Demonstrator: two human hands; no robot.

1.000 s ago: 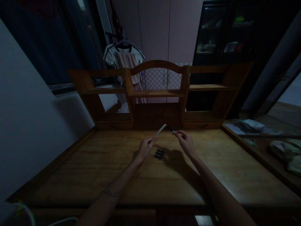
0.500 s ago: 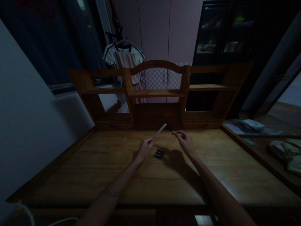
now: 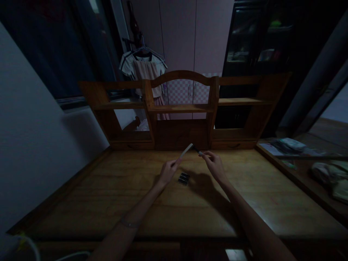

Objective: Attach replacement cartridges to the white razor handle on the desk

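Note:
A slim pale stick point(image 3: 186, 150) is pinched in my left hand point(image 3: 168, 172), slanting up and to the right over the desk. My right hand point(image 3: 214, 165) grips a thin dark rod point(image 3: 196, 148) by its light grey end, fingers closed. The rod's dark tip meets or almost meets the upper end of the stick; whether they touch I cannot tell. Below and between the hands, a small pack of dark strips point(image 3: 183, 178) lies on the wooden desk point(image 3: 130, 203). Dim light hides the finer details of both held pieces.
A wooden shelf unit point(image 3: 182, 108) with open compartments rises along the desk's back edge. To the right, a lower surface carries papers and a plastic bag point(image 3: 292, 144), with crumpled cloth point(image 3: 334, 181) nearer me. A white wall point(image 3: 54, 137) borders the left side.
Almost nothing differs. Both hands keep the same pose with the stick and rod tips together, and the view has shifted very slightly.

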